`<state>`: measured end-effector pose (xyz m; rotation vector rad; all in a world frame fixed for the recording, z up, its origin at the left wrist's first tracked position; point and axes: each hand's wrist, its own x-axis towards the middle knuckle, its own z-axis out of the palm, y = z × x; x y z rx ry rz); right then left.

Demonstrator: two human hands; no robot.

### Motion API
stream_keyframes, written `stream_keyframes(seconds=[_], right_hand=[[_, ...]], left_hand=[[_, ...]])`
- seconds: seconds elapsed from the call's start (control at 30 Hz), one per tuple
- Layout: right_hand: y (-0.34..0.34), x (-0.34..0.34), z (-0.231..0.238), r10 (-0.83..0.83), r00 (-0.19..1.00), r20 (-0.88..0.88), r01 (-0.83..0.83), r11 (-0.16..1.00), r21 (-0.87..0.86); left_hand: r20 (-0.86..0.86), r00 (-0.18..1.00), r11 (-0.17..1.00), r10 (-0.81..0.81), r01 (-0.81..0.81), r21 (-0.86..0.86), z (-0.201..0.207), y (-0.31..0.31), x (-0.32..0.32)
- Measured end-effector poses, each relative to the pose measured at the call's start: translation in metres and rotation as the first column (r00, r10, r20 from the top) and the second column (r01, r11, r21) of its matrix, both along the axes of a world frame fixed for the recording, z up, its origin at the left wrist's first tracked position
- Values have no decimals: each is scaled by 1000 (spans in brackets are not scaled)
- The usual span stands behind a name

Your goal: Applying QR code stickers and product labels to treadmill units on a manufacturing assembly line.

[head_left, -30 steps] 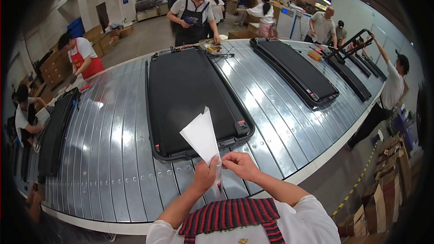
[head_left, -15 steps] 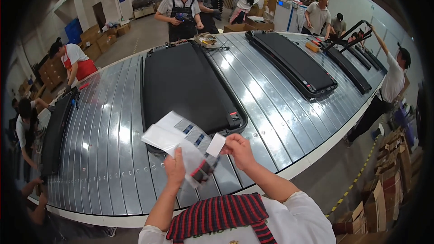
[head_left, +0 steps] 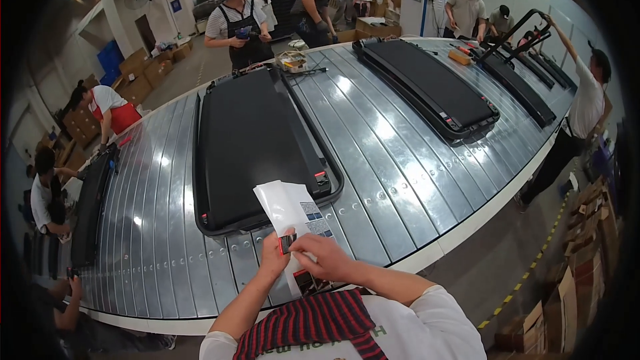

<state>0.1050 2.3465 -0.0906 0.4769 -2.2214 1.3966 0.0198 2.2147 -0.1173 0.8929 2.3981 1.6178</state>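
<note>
My left hand point(head_left: 272, 257) is closed around a sheaf of printed leaflets point(head_left: 280, 205), white on the upper part with dark blue printed blocks along one side. A small black-and-red card point(head_left: 287, 243) lies against the leaflets between my two hands. My right hand point(head_left: 325, 257) pinches at the card's edge, its fingertips partly hidden. Below my right hand a dark red-and-brown printed part of the papers sticks out. Just beyond the papers lies a large black flat panel with a raised frame point(head_left: 257, 140), bearing small red labels at its near corners.
The panel rests on a wide slatted metal conveyor point(head_left: 387, 187). Another black panel point(head_left: 427, 83) lies to the right, and one point(head_left: 93, 210) at the left. An open box of small parts point(head_left: 292, 61) sits at the far edge. Several people work around the conveyor; flattened cartons point(head_left: 580, 253) stand at right.
My right hand has moved left and down to meet my left hand. The white card it held apart no longer shows; a black-and-red card now shows between my hands. The leaflets have turned more upright.
</note>
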Motion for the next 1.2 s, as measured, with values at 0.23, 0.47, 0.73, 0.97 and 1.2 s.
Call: stream_keyframes(seconds=[0.23,0.47,0.73,0.97,1.2], right_hand=[[70,-14,-2,-167,977,135,175,983,-47],[70,-33,-7,-5,971,239,31,994,-107],[34,-36,6,-53,996,72,48,996,72],[8,-35,8,-12,999,-49,30,922,385],[-4,-21,2,-40,989,-142,105,868,486]], left_hand=[[57,998,999,-22,24,-38,1,35,6],[-77,997,997,13,-7,80,-8,39,-8],[-141,990,993,-18,34,111,-4,18,-11],[-118,987,962,-112,77,-261,-3,-18,-8],[115,993,991,-7,22,-130,-23,-24,-12]])
